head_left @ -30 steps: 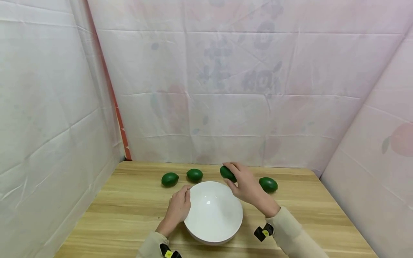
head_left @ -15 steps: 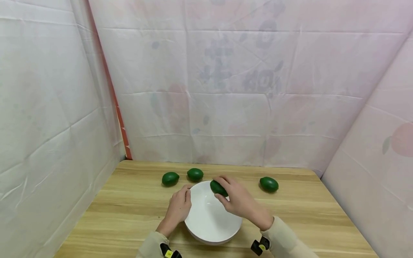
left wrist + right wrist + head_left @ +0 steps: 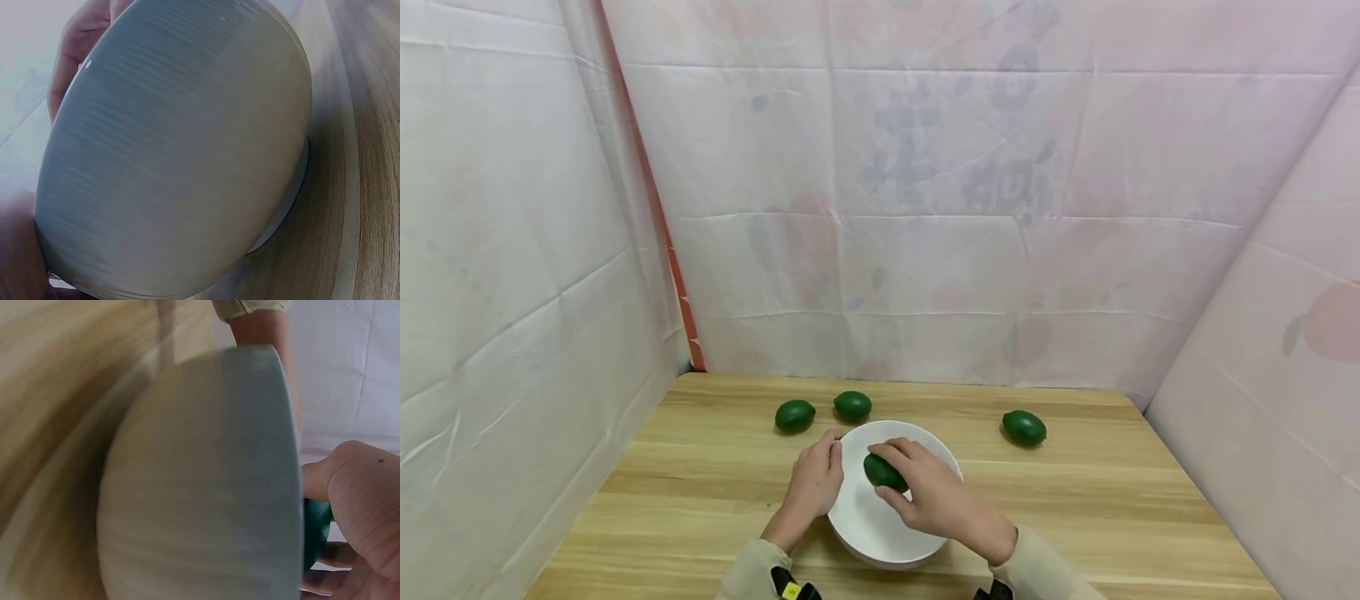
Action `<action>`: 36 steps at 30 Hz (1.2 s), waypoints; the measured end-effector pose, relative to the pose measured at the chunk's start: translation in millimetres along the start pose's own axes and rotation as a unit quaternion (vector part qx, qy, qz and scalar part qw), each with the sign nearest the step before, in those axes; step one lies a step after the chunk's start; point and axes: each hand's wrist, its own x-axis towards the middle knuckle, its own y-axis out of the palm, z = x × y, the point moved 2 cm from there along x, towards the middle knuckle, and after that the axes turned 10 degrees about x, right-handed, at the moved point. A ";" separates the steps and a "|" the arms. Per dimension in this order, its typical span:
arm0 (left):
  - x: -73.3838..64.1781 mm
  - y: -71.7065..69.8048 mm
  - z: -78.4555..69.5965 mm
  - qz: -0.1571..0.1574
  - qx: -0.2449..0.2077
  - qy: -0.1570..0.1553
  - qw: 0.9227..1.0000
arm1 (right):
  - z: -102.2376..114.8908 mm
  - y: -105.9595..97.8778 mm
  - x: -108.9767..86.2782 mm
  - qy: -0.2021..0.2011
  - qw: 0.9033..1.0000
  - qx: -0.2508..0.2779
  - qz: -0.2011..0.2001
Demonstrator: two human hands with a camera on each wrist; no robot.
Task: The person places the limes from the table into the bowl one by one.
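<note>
A white bowl [image 3: 868,525] stands on the wooden table. My left hand [image 3: 815,482] holds its left rim, the thumb at the edge; in the left wrist view the bowl's outer wall [image 3: 181,150] covers most of that hand. Over the bowl's inside, my right hand [image 3: 932,496] grips a dark green lime [image 3: 882,472] between thumb and fingers. From the right wrist, only part of this lime [image 3: 317,528] shows past the bowl. Whether it touches the bowl's bottom I cannot tell.
Behind the bowl to the left lie two more limes, one outer [image 3: 794,416] and one inner [image 3: 852,406]. A single lime [image 3: 1024,427] lies at the right. Pale printed sheeting [image 3: 925,275] encloses the wooden table [image 3: 1112,492] at the back and sides.
The right hand has carried its lime from behind the bowl's rim, leftward and toward me, over the bowl's inside. The left hand and the other limes stay put.
</note>
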 end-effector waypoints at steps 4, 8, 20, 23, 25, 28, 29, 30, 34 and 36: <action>-0.4 -0.5 -0.6 -0.001 0.002 0.000 1.000 | 3.4 6.7 -1.2 0.005 1.000 0.013 0.024; -0.7 -0.9 -1.2 0.000 0.000 0.000 1.000 | 4.7 12.5 -2.5 0.005 0.999 0.022 0.036; -1.9 -2.5 -3.9 0.000 -0.003 -0.007 1.000 | 1.5 28.8 -5.3 0.037 0.993 0.076 0.085; -1.9 -2.8 -4.1 0.000 -0.004 -0.009 1.000 | -0.3 30.5 -4.5 0.041 0.991 0.083 0.096; -1.9 -2.8 -3.7 0.001 -0.003 -0.009 1.000 | -0.8 31.4 -4.1 0.044 0.990 0.084 0.106; -2.2 -2.2 -3.2 0.003 -0.003 -0.011 1.000 | -0.8 32.2 -3.8 0.047 0.988 0.086 0.117; -2.2 -2.1 -3.0 0.003 -0.003 -0.011 1.000 | -0.9 32.5 -3.6 0.048 0.988 0.086 0.120; -2.1 -2.1 -2.8 0.002 -0.002 -0.011 1.000 | -1.0 32.8 -3.4 0.049 0.987 0.086 0.123; -1.2 -1.5 -2.1 0.000 -0.002 -0.012 1.000 | -1.6 33.8 -2.2 0.046 0.987 0.082 0.130; -0.8 -1.2 -1.5 0.000 -0.004 -0.013 1.000 | -1.9 34.2 -2.0 0.047 0.986 0.080 0.135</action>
